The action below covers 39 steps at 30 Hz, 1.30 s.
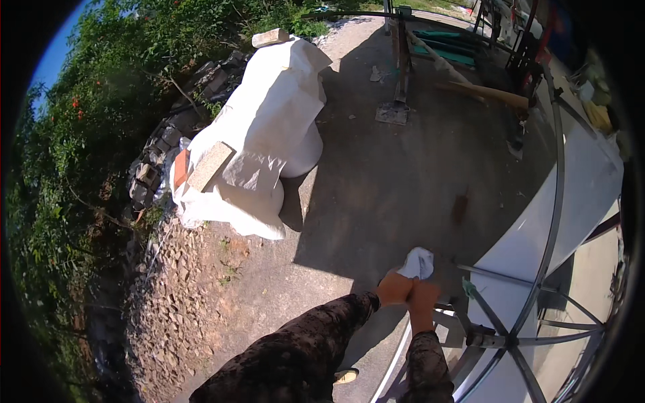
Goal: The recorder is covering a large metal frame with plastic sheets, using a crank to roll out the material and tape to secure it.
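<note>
Camouflage sleeves [289, 349] are nearest in the head view, and they lead to the left hand [394, 289] and right hand [423, 297], which are pressed together. Just beyond the fingers, away from the person, is a small white bundle [420, 260], its long axis pointing roughly forward. It touches the hands; fingers seem curled, but from blur I cannot tell which hand grips it. Close on the right, a metal frame [513, 340] limits space; well apart to the left lies a sheet-covered heap [262, 101].
</note>
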Each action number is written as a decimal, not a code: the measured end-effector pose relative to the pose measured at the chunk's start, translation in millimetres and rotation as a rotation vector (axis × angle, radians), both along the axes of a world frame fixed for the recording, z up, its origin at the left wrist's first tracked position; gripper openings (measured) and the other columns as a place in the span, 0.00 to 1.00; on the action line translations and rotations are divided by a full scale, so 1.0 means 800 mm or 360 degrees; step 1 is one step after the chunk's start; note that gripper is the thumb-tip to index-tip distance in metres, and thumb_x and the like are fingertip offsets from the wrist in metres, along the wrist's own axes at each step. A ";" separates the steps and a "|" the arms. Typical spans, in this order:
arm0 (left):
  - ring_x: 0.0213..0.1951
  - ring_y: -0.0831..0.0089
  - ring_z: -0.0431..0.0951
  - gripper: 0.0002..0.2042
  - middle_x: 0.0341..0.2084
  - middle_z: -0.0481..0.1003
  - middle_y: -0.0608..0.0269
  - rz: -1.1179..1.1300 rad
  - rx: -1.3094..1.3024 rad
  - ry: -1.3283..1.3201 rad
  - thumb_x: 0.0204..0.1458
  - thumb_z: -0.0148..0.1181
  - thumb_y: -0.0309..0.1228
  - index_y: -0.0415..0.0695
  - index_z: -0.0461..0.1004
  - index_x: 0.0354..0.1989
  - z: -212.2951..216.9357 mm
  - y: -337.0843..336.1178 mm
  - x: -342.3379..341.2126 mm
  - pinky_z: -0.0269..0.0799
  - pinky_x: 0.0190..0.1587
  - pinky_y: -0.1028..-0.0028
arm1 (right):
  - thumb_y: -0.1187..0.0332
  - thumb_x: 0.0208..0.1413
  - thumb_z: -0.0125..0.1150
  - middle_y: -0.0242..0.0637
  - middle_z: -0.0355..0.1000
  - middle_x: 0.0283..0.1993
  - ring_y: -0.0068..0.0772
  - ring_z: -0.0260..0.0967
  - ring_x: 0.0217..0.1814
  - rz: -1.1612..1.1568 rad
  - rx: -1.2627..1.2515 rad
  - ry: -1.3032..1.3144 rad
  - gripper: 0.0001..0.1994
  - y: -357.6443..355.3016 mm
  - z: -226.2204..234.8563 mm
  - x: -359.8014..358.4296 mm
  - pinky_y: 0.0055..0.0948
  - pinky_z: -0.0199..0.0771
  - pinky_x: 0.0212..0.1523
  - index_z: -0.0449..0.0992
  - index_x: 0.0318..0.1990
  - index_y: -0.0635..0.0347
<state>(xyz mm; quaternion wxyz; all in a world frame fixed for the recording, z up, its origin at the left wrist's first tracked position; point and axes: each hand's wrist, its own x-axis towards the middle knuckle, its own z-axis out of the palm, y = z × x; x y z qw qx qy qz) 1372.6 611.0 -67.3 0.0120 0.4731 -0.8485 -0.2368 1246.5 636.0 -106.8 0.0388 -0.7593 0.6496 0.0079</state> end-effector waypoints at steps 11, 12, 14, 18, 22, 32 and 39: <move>0.33 0.52 0.79 0.09 0.31 0.78 0.48 -0.0368 0.0654 -0.0037 0.44 0.53 0.29 0.39 0.76 0.32 0.162 0.290 0.023 0.74 0.34 0.56 | 0.67 0.41 0.58 0.38 0.73 0.23 0.42 0.74 0.28 0.0076 0.0333 -0.0219 0.07 0.319 0.200 0.005 0.43 0.67 0.32 0.71 0.31 0.53; 0.33 0.52 0.79 0.10 0.31 0.78 0.48 -0.0298 0.0632 -0.0048 0.45 0.53 0.29 0.39 0.76 0.32 0.217 0.290 0.018 0.74 0.34 0.56 | 0.67 0.41 0.58 0.37 0.73 0.23 0.41 0.74 0.29 0.0048 0.0188 -0.0198 0.07 0.322 0.240 0.001 0.43 0.66 0.32 0.71 0.31 0.53; 0.33 0.53 0.79 0.08 0.29 0.78 0.50 -0.0229 0.0303 0.0032 0.45 0.53 0.28 0.39 0.74 0.31 0.288 0.279 0.020 0.74 0.32 0.57 | 0.67 0.41 0.58 0.33 0.73 0.23 0.39 0.73 0.29 0.0044 -0.0101 -0.0164 0.07 0.305 0.314 0.006 0.43 0.64 0.32 0.71 0.30 0.52; 0.26 0.54 0.78 0.08 0.23 0.76 0.52 -0.0308 -0.0338 0.0120 0.43 0.55 0.31 0.38 0.73 0.28 0.391 0.179 0.008 0.74 0.28 0.60 | 0.69 0.41 0.57 0.31 0.68 0.21 0.36 0.68 0.26 0.0058 -0.0858 -0.0265 0.06 0.195 0.417 -0.002 0.36 0.60 0.32 0.70 0.29 0.51; 0.24 0.55 0.78 0.08 0.21 0.76 0.53 -0.0227 -0.0660 0.0068 0.40 0.56 0.30 0.39 0.73 0.27 0.396 0.038 -0.003 0.73 0.27 0.61 | 0.69 0.40 0.57 0.30 0.67 0.20 0.35 0.67 0.25 0.0133 -0.1296 -0.0269 0.06 0.039 0.407 -0.010 0.36 0.60 0.31 0.69 0.29 0.50; 0.27 0.56 0.79 0.08 0.22 0.77 0.53 -0.0131 -0.0147 -0.0167 0.41 0.57 0.32 0.41 0.76 0.27 0.087 -0.124 -0.010 0.74 0.29 0.60 | 0.67 0.42 0.58 0.33 0.72 0.22 0.37 0.73 0.31 -0.0052 -0.0411 -0.0111 0.06 -0.108 0.117 -0.004 0.41 0.63 0.35 0.72 0.31 0.51; 0.35 0.51 0.79 0.12 0.29 0.78 0.49 -0.0205 0.0299 -0.0150 0.46 0.53 0.37 0.43 0.78 0.33 -0.033 0.108 -0.005 0.74 0.35 0.56 | 0.65 0.45 0.57 0.34 0.76 0.27 0.39 0.75 0.35 -0.0169 -0.0124 -0.0178 0.06 0.126 -0.035 -0.002 0.43 0.67 0.37 0.76 0.32 0.49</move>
